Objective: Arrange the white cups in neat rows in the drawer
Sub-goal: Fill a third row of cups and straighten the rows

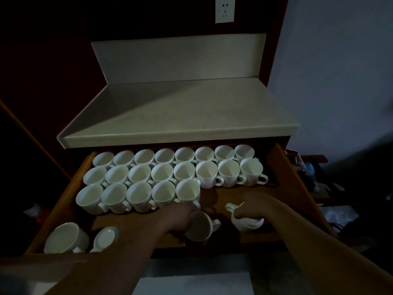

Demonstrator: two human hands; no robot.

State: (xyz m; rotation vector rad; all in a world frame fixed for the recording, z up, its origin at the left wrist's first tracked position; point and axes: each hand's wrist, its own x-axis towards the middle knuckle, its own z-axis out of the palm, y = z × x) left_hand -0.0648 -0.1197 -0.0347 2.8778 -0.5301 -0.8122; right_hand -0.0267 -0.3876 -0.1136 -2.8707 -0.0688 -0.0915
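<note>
A wooden drawer stands pulled out below a pale counter. White cups fill its back in three rows; the front row is shorter and ends at a cup near the middle. My left hand grips a white cup tilted on its side, mouth toward me, handle to the right. My right hand grips another white cup lying over, its handle sticking out left. Two loose cups lie at the front left: one upright-tilted and one turned base-out.
The counter top overhangs the back of the drawer. Bare drawer floor shows right of the front row. A wall socket sits high on the dark panel. Cluttered shelves stand to the right of the drawer.
</note>
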